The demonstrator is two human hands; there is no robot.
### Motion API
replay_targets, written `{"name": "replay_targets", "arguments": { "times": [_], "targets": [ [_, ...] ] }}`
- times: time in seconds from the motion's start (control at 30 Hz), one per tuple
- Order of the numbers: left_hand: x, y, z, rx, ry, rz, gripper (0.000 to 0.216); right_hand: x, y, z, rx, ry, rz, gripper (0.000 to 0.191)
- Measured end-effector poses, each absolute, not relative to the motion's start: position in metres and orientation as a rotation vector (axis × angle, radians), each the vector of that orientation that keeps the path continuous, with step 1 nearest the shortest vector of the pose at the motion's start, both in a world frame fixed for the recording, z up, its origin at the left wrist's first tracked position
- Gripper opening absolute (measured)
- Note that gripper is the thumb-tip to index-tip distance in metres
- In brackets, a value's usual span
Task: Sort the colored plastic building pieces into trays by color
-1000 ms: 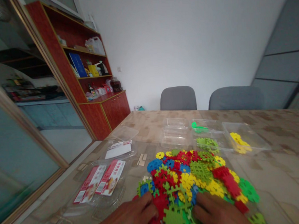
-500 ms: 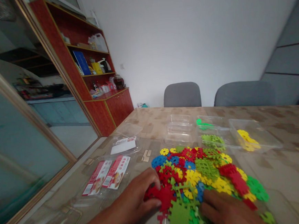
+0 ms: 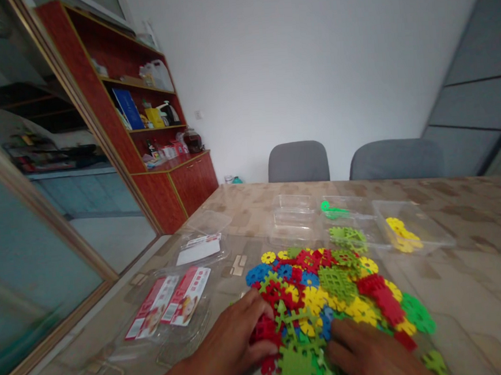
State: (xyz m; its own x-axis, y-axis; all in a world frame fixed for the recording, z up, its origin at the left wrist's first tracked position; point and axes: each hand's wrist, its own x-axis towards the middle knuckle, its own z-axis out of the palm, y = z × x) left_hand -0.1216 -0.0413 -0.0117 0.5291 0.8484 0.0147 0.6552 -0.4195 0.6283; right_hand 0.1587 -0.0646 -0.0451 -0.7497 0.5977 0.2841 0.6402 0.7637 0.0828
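A heap of plastic interlocking pieces in red, green, yellow and blue lies in front of me. At its left edge my left hand (image 3: 240, 335) curls its thumb and fingers round red interlocking pieces (image 3: 266, 332). My right hand (image 3: 367, 351) rests low on the heap's right side, fingers bent down; what is under its fingertips is hidden. Between the hands lie a green square piece (image 3: 296, 369) and a green lattice-like piece (image 3: 298, 319). A blue piece (image 3: 327, 320) sits just beyond the right fingers, near yellow flower-shaped discs (image 3: 360, 312).
Behind the heap stand clear plastic trays (image 3: 294, 224), one (image 3: 432, 237) with yellow discs (image 3: 404, 236) inside. Clear packaging with red-and-white labels (image 3: 189, 296) lies at left. Grey chairs (image 3: 298, 162) stand across the table (image 3: 479, 291).
The view has swung slightly right. My left hand has shifted right and nearer against the heap, with the red pieces between its fingers. My right hand has stayed at nearly the same spot.
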Motion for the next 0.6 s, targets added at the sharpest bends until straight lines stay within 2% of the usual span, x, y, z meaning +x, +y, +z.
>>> {"name": "replay_targets", "arguments": {
  "times": [0.27,0.43,0.6],
  "targets": [
    [-0.121,-0.034,0.004,2.067,1.252,0.598,0.014,0.157,-0.065,-0.038,-0.937,-2.663,-0.295,0.026],
    [-0.128,-0.024,0.015,1.983,1.320,0.655,0.021,0.160,-0.066,-0.040,-0.970,-2.681,-0.219,0.027],
    [-0.123,-0.024,0.016,1.982,1.221,0.671,0.017,0.161,-0.065,-0.045,-0.982,-2.709,-0.179,0.026]
  ]
}}
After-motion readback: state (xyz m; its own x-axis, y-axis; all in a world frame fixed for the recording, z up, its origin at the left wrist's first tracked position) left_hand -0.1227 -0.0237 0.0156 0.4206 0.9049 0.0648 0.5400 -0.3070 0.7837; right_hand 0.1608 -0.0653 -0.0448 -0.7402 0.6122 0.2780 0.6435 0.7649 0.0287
